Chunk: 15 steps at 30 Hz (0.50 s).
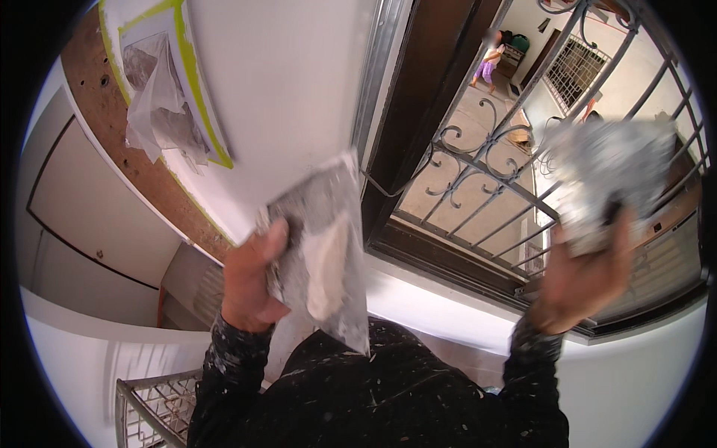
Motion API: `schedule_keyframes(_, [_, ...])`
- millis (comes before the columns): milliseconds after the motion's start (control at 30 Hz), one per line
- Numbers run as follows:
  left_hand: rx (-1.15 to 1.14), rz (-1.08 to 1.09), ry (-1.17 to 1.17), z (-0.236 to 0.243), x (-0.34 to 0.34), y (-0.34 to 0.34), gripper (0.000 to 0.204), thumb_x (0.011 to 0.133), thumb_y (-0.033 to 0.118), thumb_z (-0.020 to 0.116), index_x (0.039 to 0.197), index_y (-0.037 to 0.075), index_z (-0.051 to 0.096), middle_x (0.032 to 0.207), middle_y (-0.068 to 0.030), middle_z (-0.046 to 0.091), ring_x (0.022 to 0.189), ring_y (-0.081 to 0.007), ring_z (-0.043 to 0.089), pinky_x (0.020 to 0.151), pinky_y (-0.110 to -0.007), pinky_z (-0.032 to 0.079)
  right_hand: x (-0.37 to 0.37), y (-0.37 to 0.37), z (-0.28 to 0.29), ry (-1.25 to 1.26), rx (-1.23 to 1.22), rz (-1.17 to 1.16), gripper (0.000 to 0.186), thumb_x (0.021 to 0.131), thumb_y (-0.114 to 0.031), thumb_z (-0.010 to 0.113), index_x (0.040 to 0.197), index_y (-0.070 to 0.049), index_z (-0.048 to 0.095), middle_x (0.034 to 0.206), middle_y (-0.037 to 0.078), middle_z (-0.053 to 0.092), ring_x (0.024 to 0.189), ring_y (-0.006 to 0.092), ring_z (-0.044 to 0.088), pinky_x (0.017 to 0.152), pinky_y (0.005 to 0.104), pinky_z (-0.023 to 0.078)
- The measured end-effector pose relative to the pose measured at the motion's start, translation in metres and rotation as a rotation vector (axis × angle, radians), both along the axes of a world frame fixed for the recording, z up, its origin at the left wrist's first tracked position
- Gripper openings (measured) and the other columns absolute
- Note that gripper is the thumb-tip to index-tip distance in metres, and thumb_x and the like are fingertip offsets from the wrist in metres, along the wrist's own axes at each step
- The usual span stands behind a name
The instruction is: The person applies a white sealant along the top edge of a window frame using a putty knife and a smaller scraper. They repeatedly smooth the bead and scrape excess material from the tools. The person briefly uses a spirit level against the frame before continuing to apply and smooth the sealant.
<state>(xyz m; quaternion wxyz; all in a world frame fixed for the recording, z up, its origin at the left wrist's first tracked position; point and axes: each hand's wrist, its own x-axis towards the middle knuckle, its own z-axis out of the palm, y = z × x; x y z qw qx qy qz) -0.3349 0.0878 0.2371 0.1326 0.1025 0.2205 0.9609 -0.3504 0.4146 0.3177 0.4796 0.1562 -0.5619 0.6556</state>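
Note:
My left hand (250, 280) is closed round the left edge of a flat grey metal plastering trowel (317, 198), thumb on its upper face. A thick streak of white putty (326, 272) lies along the trowel's middle. Out to the right, my right hand (586, 287) grips a wide, silvery metal blade (609, 160), probably a second trowel. Motion smears this blade, so its exact shape and handle cannot be made out. It is raised in front of the window grille, well apart from the left trowel. Both dark sleeves carry white specks.
A white wall (299, 75) stands ahead, with a yellow-taped opening (218, 142) hung with clear plastic sheet (160, 108). A dark window frame (418, 127) and iron grille (489, 153) are on the right. Beyond the grille, a person (489, 63) stands outside. A metal railing (160, 403) is lower left.

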Motion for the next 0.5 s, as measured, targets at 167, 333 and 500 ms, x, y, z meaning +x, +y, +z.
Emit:
schedule_keyframes(167, [-0.088,-0.201,0.001,-0.020,0.019,0.042,0.051,0.102,0.020,0.055,0.144,-0.004,0.040,0.136,-0.0181,0.056,0.123,-0.0268,0.059,0.105,-0.041,0.048,0.016,-0.057,-0.098,-0.628,-0.303,0.536,0.041,0.100,-0.017,0.055,0.138,-0.002,0.050,0.134,0.012,0.059,0.122,0.0242,0.057,0.105,0.0420,0.045])
schedule_keyframes(333, [-0.325,-0.103,-0.095,-0.022,0.025,0.071,0.044,0.104,0.021,0.052,0.140,-0.003,0.046,0.133,-0.0118,0.059,0.120,-0.0210,0.059,0.102,-0.037,0.047,0.029,-0.051,-0.126,-0.782,-0.020,0.508,0.035,0.098,-0.003,0.055,0.132,-0.002,0.056,0.124,0.010,0.065,0.115,0.0226,0.061,0.103,0.0397,0.044])
schedule_keyframes(500, [-0.344,-0.023,-0.162,-0.025,0.027,0.071,0.041,0.103,0.021,0.053,0.138,-0.002,0.049,0.128,-0.0102,0.062,0.116,-0.0197,0.061,0.098,-0.036,0.049,-0.003,0.025,-0.054,-0.198,0.178,0.214,0.073,0.100,-0.042,0.049,0.155,-0.001,0.026,0.159,0.019,0.033,0.148,0.0299,0.029,0.123,0.0449,0.019])
